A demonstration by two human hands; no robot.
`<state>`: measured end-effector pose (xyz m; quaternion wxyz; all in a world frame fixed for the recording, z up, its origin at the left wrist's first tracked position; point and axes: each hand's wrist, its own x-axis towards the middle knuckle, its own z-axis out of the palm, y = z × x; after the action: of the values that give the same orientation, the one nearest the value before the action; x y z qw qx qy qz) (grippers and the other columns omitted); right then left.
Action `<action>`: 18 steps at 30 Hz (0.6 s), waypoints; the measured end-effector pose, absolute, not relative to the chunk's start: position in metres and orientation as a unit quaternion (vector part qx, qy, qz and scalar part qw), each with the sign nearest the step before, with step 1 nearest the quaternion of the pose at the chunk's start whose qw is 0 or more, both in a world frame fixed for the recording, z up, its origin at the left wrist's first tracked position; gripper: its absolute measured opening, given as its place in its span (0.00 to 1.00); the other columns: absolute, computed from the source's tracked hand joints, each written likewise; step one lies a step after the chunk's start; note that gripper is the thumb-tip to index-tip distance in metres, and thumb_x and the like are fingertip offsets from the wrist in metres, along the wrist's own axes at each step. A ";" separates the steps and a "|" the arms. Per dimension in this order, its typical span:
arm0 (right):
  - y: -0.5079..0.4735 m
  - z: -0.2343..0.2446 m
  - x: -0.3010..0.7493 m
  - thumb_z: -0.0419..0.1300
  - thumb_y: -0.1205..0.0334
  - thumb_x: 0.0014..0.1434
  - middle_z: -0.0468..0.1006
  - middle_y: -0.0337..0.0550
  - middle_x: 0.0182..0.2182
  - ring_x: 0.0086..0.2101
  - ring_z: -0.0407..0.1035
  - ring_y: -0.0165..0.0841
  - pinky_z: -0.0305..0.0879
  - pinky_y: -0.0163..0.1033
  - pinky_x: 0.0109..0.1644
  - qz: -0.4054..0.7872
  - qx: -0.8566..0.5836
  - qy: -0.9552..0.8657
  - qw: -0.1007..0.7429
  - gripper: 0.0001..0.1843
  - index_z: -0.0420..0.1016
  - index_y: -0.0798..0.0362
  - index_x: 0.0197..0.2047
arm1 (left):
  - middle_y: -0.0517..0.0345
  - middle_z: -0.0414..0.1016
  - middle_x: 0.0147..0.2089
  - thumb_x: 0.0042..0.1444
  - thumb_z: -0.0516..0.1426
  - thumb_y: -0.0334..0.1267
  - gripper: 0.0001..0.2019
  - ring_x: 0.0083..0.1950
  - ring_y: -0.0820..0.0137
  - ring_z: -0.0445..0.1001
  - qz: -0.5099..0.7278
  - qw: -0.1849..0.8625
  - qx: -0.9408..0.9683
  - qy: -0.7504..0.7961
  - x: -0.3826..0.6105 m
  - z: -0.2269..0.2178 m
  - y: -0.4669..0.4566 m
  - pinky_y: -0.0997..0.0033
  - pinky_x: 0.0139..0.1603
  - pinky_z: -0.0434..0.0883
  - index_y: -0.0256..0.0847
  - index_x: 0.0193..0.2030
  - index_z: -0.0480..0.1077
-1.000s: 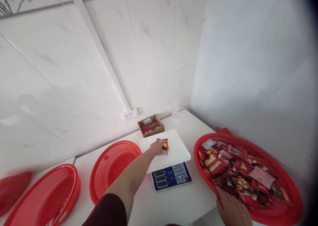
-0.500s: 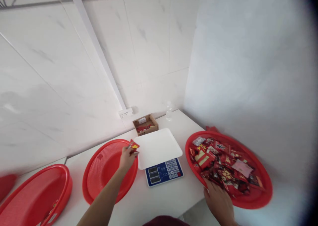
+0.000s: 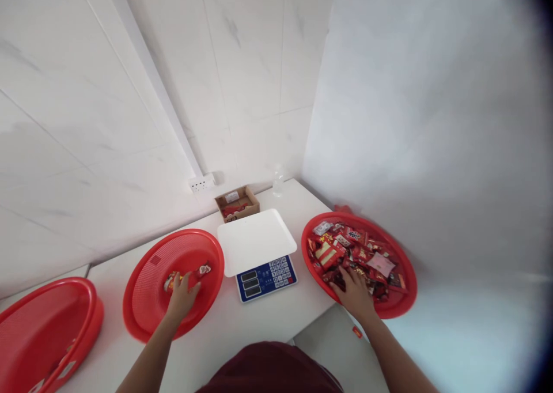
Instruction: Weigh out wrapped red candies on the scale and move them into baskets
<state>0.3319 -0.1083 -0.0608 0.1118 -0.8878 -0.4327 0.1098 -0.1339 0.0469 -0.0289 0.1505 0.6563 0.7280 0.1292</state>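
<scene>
My left hand (image 3: pixel 184 295) reaches into the middle red mesh basket (image 3: pixel 147 301), fingers stretched out, holding nothing. Two small red sweet packets (image 3: pixel 203 269) lie in that basket just beyond its fingertips. My right hand (image 3: pixel 354 292) rests with fingers spread on the pile of red sweet packets (image 3: pixel 358 249) in the right-hand red basket (image 3: pixel 401 301); I see nothing gripped in it. Between the two baskets stands a digital scale (image 3: pixel 268 275) with a bare white platter (image 3: pixel 257 240).
A third red basin (image 3: pixel 43 329) sits at the far left of the white table. Behind the scale are a small cardboard box (image 3: pixel 237 203) with red packets, a clear bottle (image 3: pixel 279 182) and a wall socket (image 3: pixel 202 182). White walls close in behind and to the right.
My left hand took packets off the scale platter, carried them left and let them go in the middle basket. My right hand moved further into the packet pile. The view tilted down.
</scene>
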 end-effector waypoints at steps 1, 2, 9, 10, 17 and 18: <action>-0.106 -0.062 0.333 0.48 0.50 0.56 0.60 0.52 0.63 0.62 0.50 0.50 0.60 0.60 0.54 0.124 -0.889 -0.431 0.092 0.31 0.60 0.50 0.62 | 0.43 0.56 0.65 0.55 0.51 0.43 0.21 0.67 0.55 0.56 0.123 0.166 0.664 0.719 -0.128 -0.029 0.045 0.56 0.59 0.63 0.39 0.55 0.64; -0.103 -0.062 0.335 0.49 0.51 0.56 0.57 0.51 0.64 0.63 0.49 0.50 0.61 0.61 0.54 0.137 -0.890 -0.429 0.074 0.32 0.59 0.48 0.63 | 0.43 0.55 0.66 0.56 0.50 0.43 0.22 0.67 0.55 0.55 0.128 0.184 0.673 0.705 -0.121 -0.028 0.043 0.55 0.61 0.61 0.38 0.56 0.63; -0.089 -0.053 0.343 0.54 0.54 0.54 0.39 0.45 0.70 0.66 0.34 0.52 0.55 0.71 0.54 0.211 -0.876 -0.431 -0.034 0.33 0.56 0.40 0.64 | 0.40 0.55 0.66 0.57 0.50 0.42 0.21 0.68 0.54 0.53 0.163 0.188 0.761 0.599 -0.084 -0.029 0.041 0.52 0.63 0.57 0.35 0.56 0.64; -0.089 -0.053 0.344 0.55 0.55 0.53 0.39 0.45 0.70 0.66 0.32 0.54 0.55 0.72 0.54 0.223 -0.869 -0.439 -0.040 0.32 0.58 0.39 0.63 | 0.40 0.54 0.66 0.57 0.51 0.41 0.21 0.68 0.54 0.53 0.166 0.187 0.766 0.592 -0.081 -0.030 0.041 0.52 0.63 0.58 0.35 0.56 0.65; -0.093 -0.057 0.351 0.57 0.66 0.50 0.71 0.52 0.52 0.55 0.59 0.50 0.58 0.60 0.54 0.165 -0.852 -0.494 0.046 0.16 0.77 0.49 0.42 | 0.37 0.54 0.66 0.58 0.51 0.39 0.20 0.67 0.53 0.55 0.180 0.178 0.785 0.565 -0.072 -0.032 0.031 0.49 0.63 0.58 0.33 0.56 0.66; -0.094 -0.057 0.352 0.56 0.67 0.51 0.72 0.52 0.48 0.52 0.63 0.46 0.59 0.55 0.54 0.162 -0.852 -0.495 0.059 0.13 0.77 0.50 0.39 | 0.38 0.55 0.66 0.58 0.51 0.39 0.20 0.67 0.53 0.56 0.181 0.178 0.785 0.565 -0.073 -0.031 0.030 0.49 0.63 0.59 0.33 0.56 0.66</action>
<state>0.3518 -0.0937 -0.0567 0.0588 -0.8516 -0.4951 0.1619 -0.0735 0.0300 -0.0308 0.1784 0.7853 0.5645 0.1811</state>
